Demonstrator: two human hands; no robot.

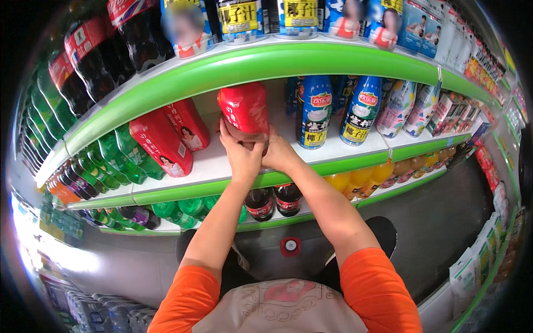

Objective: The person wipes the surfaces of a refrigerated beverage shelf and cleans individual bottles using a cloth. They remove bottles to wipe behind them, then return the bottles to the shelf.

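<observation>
Both my hands are on a red juice bottle (245,106) above the middle shelf (208,160). A brown cloth (243,135) wraps its lower part. My left hand (240,160) grips the bottle through the cloth from the left and below. On the right side, my right hand (281,152) holds it, with fingers partly hidden behind. Two more red bottles, a nearer one (162,143) and one behind it (189,125), stand to the left on that shelf. To the right are blue coconut drink bottles (315,112).
A green shelf edge (291,58) overhangs the bottle. Cola bottles (287,200) and yellow juice bottles (362,179) stand on the lower shelf. Between my knees, a red container with a white cap (290,246) is on the floor. Wrapped bottle packs (100,310) lie behind left.
</observation>
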